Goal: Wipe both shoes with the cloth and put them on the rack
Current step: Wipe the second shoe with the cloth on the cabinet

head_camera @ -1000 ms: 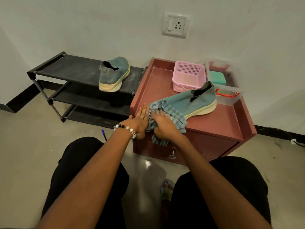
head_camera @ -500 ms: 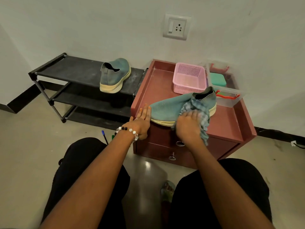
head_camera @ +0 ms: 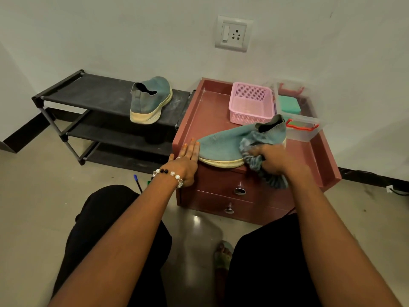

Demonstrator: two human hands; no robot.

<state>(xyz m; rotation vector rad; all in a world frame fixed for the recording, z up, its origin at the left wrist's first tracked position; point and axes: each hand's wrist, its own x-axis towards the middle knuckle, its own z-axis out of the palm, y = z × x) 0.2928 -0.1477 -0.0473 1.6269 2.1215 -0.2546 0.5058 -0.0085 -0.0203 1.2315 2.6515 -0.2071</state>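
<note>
On the far left stands the black shoe rack [head_camera: 99,96], thin tube frame with flat, dusty fabric shelves. The first teal slip-on shoe [head_camera: 150,100] sits near the right end of its top shelf, heel toward me, knit upper over a thick cream sole.

My left hand [head_camera: 187,160] lies flat at the front left corner of the maroon drawer cabinet [head_camera: 205,111], fingers straight and together, their tips against the toe of the second shoe [head_camera: 223,147]. That shoe lies along the cabinet's front edge, its sole at the lip or perhaps just over it. My right hand [head_camera: 274,160] is curled round the bunched striped cloth [head_camera: 254,151], pressing it against the shoe's side near the heel; a loose tail hangs over the drawer front.

The cabinet top looks smooth and glossy, so a hard stroke toward me could, I think, slide the shoe off the front edge if my left hand eases up. The dangling cloth might also snag a round metal drawer knob [head_camera: 239,191]. Behind the shoe, toward the back right corner, the perforated pink plastic basket [head_camera: 251,103] and a clear box with a red handle [head_camera: 303,127] stand close enough to be knocked.
</note>
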